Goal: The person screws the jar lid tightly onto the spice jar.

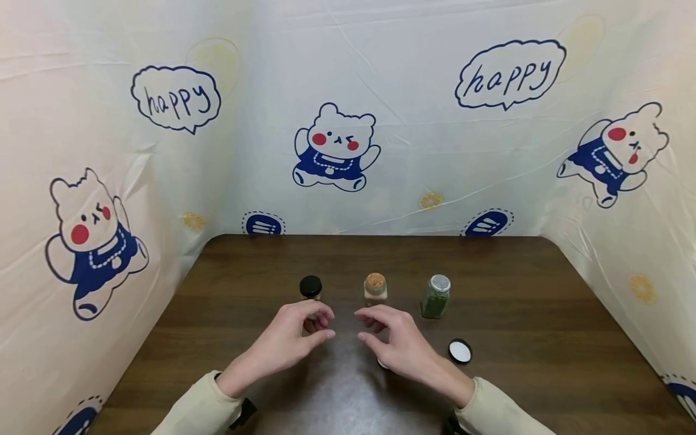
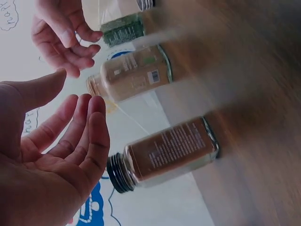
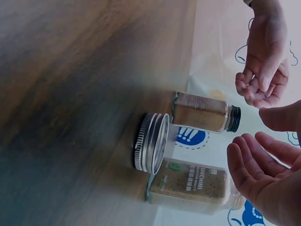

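My left hand (image 1: 301, 332) hovers over the table with its fingers loosely bent, holding nothing. Facing it, a short gap away, my right hand (image 1: 399, 341) is bent in the same loose way and also holds nothing. Just beyond the left hand stands a spice jar with a black cap (image 1: 310, 287); its brown contents (image 2: 169, 150) show in the left wrist view. An uncapped spice jar (image 1: 375, 289) with orange-brown powder at its mouth stands behind the right hand's fingertips. In the right wrist view, a metal-threaded lid (image 3: 151, 143) lies on the table.
To the right stands a jar of green flakes (image 1: 435, 302) with a silver top. A black-rimmed lid (image 1: 460, 351) lies with its white inside up, right of the right hand. Printed cloth (image 1: 402, 72) surrounds the dark wooden table (image 1: 522, 302) at the back and sides.
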`<action>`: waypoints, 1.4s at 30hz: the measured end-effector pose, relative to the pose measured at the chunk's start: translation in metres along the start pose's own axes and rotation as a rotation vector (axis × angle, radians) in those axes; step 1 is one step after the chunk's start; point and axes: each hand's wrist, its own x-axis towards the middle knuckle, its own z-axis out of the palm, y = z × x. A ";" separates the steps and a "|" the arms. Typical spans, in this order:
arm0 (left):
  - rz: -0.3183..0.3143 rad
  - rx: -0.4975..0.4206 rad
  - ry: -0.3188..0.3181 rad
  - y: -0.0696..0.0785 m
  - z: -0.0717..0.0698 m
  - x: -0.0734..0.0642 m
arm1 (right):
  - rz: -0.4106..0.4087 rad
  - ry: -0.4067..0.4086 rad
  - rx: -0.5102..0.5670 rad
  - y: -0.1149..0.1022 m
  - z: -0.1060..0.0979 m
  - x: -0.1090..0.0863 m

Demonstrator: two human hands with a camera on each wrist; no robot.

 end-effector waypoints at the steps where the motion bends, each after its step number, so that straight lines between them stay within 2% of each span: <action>1: 0.003 -0.003 -0.001 0.001 0.002 0.000 | 0.001 0.004 0.000 0.001 0.000 -0.001; 9: 0.032 -0.017 0.017 0.004 0.022 0.002 | -0.008 0.012 -0.027 0.002 -0.002 -0.006; 17: 0.027 -0.028 0.025 0.008 0.033 0.004 | -0.002 0.030 -0.045 0.004 -0.005 -0.011; 42: -0.027 -0.013 0.015 0.000 0.044 0.017 | 0.038 -0.027 -0.097 0.008 -0.014 -0.017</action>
